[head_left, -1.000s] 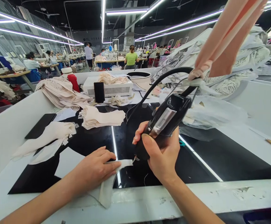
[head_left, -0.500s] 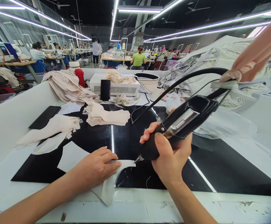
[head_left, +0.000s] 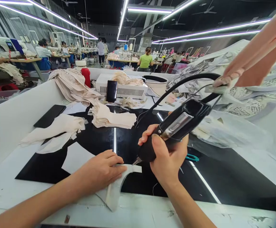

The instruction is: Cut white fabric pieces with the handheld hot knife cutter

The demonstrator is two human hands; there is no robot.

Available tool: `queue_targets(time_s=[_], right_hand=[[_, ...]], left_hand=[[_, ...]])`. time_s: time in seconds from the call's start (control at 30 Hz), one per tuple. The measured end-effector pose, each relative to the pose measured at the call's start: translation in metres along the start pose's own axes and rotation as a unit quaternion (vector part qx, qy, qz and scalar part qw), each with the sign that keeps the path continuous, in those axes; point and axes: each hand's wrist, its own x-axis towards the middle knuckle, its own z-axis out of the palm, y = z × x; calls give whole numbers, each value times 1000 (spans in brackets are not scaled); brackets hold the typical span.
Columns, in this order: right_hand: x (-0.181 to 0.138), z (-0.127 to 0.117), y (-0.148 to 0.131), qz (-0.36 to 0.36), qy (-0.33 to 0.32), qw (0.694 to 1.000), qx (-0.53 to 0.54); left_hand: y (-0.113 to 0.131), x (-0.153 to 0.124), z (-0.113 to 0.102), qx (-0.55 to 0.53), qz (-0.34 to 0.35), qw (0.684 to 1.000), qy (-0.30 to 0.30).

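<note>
My left hand (head_left: 100, 172) lies flat, fingers together, pressing a curved white fabric piece (head_left: 119, 186) onto the black glass work surface (head_left: 223, 177). My right hand (head_left: 167, 155) is wrapped round a black hand-held cutting tool (head_left: 176, 126) with a silver clip. Its metal tip (head_left: 136, 161) touches the upper edge of the fabric piece, just right of my left fingertips. A thick black cable (head_left: 183, 84) arcs up from the tool's rear toward the upper right.
A stack of cream fabric pieces (head_left: 114, 118) and loose pieces (head_left: 57, 129) lie further back, beside a black phone (head_left: 49, 115). A white box unit (head_left: 123, 88), a red bottle (head_left: 86, 76) and piled lace fabric (head_left: 242, 91) stand behind. Other people work at distant tables.
The tool's tip has moved slightly left along the fabric edge, closer to my left fingertips. The camera view shifted a little; my left hand stays pressed on the piece.
</note>
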Motion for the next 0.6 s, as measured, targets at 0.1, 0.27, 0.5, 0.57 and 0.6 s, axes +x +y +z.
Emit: queue_targets(time_s=[0.1, 0.27, 0.5, 0.57, 0.6], right_hand=[[3, -5, -4, -6, 6, 1000, -12], [4, -12, -4, -14, 14, 999, -29], [4, -10, -6, -5, 13, 1000, -15], [3, -9, -10, -6, 14, 1000, -3], [1, -8, -11, -5, 11, 1000, 1]], left_hand=[[1, 0, -1, -2, -2, 1000, -2], [2, 0, -2, -9, -7, 1000, -8], [1, 0, -5, -18, -5, 1000, -12], [1, 0, -6, -18, -2, 1000, -12], [1, 1, -6, -18, -2, 1000, -13]])
